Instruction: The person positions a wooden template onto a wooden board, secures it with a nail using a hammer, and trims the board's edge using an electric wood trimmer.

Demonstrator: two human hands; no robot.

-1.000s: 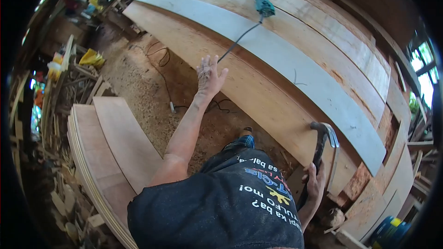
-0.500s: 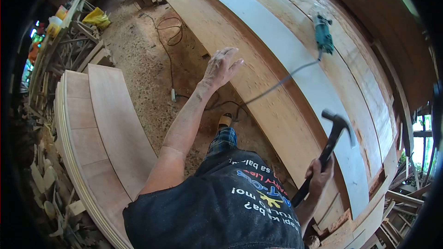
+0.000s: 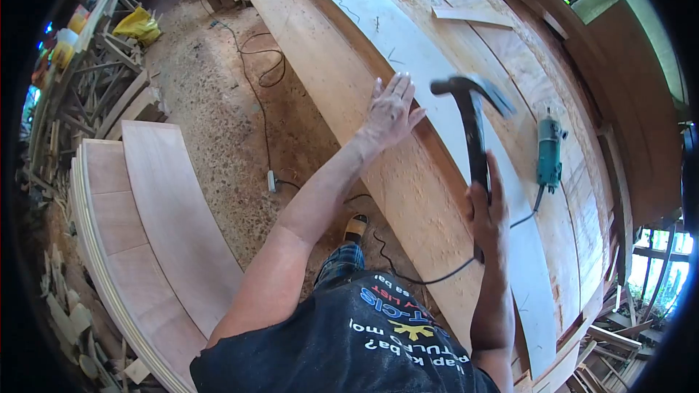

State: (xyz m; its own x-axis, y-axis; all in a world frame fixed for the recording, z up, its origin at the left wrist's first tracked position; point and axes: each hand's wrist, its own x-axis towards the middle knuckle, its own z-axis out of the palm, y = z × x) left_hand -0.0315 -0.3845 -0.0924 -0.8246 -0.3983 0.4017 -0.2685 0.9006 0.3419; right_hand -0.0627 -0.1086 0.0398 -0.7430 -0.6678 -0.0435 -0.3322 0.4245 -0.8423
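My left hand (image 3: 391,113) is open, its fingers spread over the long curved wooden plank (image 3: 408,211), near the plank's inner edge. Whether the palm presses on the wood I cannot tell. In my right hand (image 3: 489,211) is a claw hammer (image 3: 475,124), held by its dark handle with the head raised above the white curved strip (image 3: 437,113). The strip lies beside the plank and carries some pencil marks. On the boards beyond it rests a teal power tool (image 3: 549,153) with a clear guard, its cord running back under my right arm.
Curved stacked wooden panels (image 3: 167,211) stand on the left. Scrap wood (image 3: 69,320) is piled behind them. A cable with a white connector (image 3: 272,181) lies on the dirt floor (image 3: 211,124). A loose wood strip (image 3: 473,17) lies on the boards, and a yellow bag (image 3: 138,27) sits farther off.
My right hand has lifted the hammer up and to the left, over the white strip. My left hand has moved right, to the plank's inner edge. The view has shifted slightly.
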